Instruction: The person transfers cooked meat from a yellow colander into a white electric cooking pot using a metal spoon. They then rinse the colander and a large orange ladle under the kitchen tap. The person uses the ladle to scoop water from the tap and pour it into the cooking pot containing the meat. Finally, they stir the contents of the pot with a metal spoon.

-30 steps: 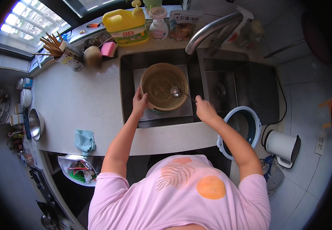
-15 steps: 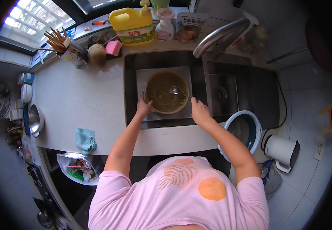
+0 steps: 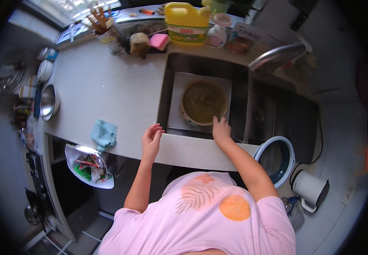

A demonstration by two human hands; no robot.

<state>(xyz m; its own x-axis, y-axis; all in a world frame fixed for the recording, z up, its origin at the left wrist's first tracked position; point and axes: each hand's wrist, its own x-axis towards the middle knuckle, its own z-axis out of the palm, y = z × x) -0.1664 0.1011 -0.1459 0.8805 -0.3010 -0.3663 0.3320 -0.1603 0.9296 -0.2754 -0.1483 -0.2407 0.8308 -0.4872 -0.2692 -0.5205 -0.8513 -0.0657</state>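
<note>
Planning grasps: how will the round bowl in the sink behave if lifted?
The bowl is probably heavy for its size: it appears to hold murky liquid. Being open-topped, it may slosh if tilted. Rolling seems unlikely; it stands upright.

Yellow jug [image 3: 187,15]: reddish lettering [image 3: 187,31] on label [image 3: 184,39]. Pale packet [image 3: 240,44]: dark characters [image 3: 250,30], blurred.

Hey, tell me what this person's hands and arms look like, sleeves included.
The left hand and right hand wear no gloves, and no watch or bracelet shows. Both arms are bare up to the short, loose, pale pink sleeves of a T-shirt printed with an orange circle.
</note>
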